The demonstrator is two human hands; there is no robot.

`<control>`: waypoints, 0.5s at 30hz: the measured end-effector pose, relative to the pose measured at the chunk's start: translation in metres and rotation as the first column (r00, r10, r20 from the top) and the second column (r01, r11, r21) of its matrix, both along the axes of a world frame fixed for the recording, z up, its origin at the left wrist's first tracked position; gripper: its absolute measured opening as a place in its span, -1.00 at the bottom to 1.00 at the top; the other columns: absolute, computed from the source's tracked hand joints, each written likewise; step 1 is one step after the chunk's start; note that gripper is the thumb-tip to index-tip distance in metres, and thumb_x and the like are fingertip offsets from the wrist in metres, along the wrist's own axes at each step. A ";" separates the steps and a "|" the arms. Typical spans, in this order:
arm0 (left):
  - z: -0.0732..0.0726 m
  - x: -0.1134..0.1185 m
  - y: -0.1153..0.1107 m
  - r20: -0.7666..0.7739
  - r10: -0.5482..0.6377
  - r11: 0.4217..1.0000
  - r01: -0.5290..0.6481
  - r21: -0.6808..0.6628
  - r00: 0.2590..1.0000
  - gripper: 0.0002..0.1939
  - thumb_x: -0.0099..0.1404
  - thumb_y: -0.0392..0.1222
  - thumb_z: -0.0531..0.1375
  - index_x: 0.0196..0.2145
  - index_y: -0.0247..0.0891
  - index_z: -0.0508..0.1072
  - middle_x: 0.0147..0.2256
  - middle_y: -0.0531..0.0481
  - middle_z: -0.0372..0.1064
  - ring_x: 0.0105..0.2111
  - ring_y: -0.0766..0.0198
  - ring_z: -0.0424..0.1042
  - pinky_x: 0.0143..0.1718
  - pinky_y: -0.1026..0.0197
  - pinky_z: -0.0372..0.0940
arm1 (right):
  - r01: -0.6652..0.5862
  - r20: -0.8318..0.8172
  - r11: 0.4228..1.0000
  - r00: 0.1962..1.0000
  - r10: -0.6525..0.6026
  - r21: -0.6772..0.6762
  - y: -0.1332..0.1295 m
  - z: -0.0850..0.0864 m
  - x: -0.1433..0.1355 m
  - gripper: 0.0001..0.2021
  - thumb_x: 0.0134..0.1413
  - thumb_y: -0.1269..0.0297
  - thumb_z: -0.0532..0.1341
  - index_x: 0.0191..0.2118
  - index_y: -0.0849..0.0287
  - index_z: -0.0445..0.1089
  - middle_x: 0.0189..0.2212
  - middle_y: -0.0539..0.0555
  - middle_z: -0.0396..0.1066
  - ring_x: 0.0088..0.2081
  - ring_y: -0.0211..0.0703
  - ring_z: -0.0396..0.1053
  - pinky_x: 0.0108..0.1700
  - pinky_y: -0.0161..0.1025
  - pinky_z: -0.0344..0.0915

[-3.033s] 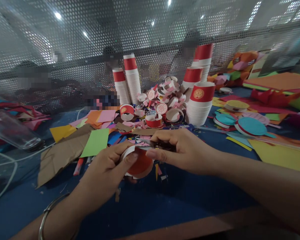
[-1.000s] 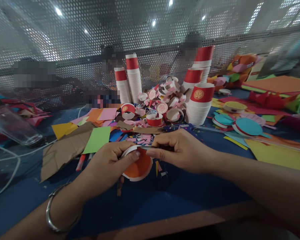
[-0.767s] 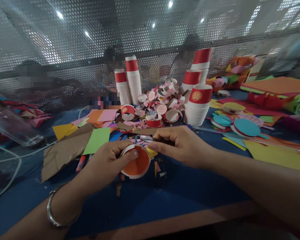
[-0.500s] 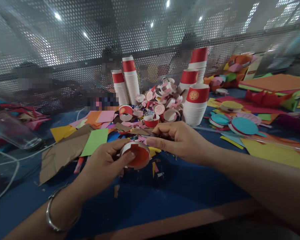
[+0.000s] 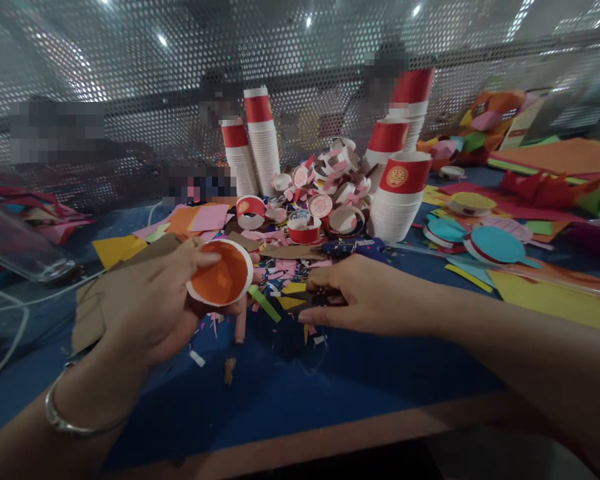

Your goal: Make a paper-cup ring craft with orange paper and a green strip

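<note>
My left hand [image 5: 147,303] grips a cut-down paper cup [image 5: 221,272] with a white rim, its orange interior tilted toward me. The thumb presses on the inside and the fingers support it from beneath. My right hand [image 5: 357,293] lies low over the scraps, thumb and fingers apart. A dark item shows in the gap between them, too unclear to name. Yellow paper scraps [image 5: 291,302] and a green paper strip [image 5: 265,304] lie between the two hands. Just behind my right hand is a blue tool [image 5: 355,247], partly hidden.
Stacked red-and-white paper cups [image 5: 400,200] flank a heap of cut cup rings [image 5: 337,177]. Cardboard [image 5: 87,307] lies at left beside a clear glass [image 5: 25,247]. Blue paper discs [image 5: 495,245] and coloured sheets [image 5: 545,293] lie at right. A perforated metal screen [image 5: 300,60] stands behind.
My left hand has moved left and up with the cut cup, turning its inside more toward me. My right hand has dropped toward the scraps, its fingers spreading. The camera view has shifted slightly.
</note>
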State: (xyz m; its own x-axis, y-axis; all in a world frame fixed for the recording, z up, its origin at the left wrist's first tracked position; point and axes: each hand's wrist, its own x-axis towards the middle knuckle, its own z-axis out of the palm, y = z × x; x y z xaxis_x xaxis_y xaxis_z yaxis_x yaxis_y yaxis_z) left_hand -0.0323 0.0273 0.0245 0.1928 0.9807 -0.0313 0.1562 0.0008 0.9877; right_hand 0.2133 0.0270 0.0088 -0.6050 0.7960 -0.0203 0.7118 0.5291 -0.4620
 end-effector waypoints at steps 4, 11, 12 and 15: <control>-0.003 -0.003 0.000 0.219 0.030 0.975 0.019 -0.220 0.975 -0.84 0.34 -0.14 0.16 -0.26 -0.25 0.48 -0.34 -0.15 0.60 -0.57 0.18 0.48 -0.67 0.23 0.40 | -0.019 -0.009 0.999 1.000 0.019 -0.028 -0.005 0.003 -0.004 -0.68 0.25 0.02 0.34 -0.34 0.18 0.41 -0.52 -0.01 0.38 -0.52 -0.24 0.24 -0.44 -0.24 0.00; -0.007 -0.004 -0.008 0.339 0.052 0.938 0.070 -0.338 0.939 -0.73 0.33 -0.16 0.21 -0.07 -0.35 0.52 -0.09 -0.30 0.62 -0.44 0.11 0.56 -0.61 0.18 0.46 | 0.060 -0.172 0.998 0.983 -0.064 -0.027 -0.004 0.001 -0.001 -0.76 0.30 0.09 0.29 -0.25 0.18 0.47 -0.46 0.01 0.42 -0.48 -0.21 0.26 -0.43 -0.25 0.06; -0.006 -0.003 -0.009 0.332 0.056 0.936 0.066 -0.345 0.942 -0.72 0.33 -0.16 0.20 -0.07 -0.36 0.51 -0.09 -0.31 0.62 -0.48 0.13 0.55 -0.61 0.18 0.46 | 0.073 -0.205 0.997 0.976 -0.075 -0.019 -0.003 -0.001 0.000 -0.75 0.31 0.08 0.28 -0.21 0.18 0.48 -0.45 0.01 0.43 -0.47 -0.21 0.28 -0.42 -0.25 0.08; -0.003 0.001 -0.011 0.322 0.009 0.943 0.099 -0.318 0.947 -0.71 0.37 -0.16 0.17 -0.04 -0.38 0.48 -0.24 -0.28 0.62 -0.55 0.12 0.54 -0.63 0.16 0.48 | 0.109 -0.277 0.994 0.956 -0.099 0.021 0.000 -0.004 0.003 -0.70 0.33 0.01 0.25 -0.12 0.17 0.49 -0.46 -0.02 0.43 -0.47 -0.21 0.29 -0.42 -0.25 0.09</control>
State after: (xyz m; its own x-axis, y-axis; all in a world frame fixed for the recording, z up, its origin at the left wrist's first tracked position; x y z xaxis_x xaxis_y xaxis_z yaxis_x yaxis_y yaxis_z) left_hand -0.0316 0.0164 0.0214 0.2893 0.9160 -0.2779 -0.1550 0.3313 0.9307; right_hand 0.2165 0.0268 0.0045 -0.4969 0.8520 0.1649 0.6115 0.4786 -0.6301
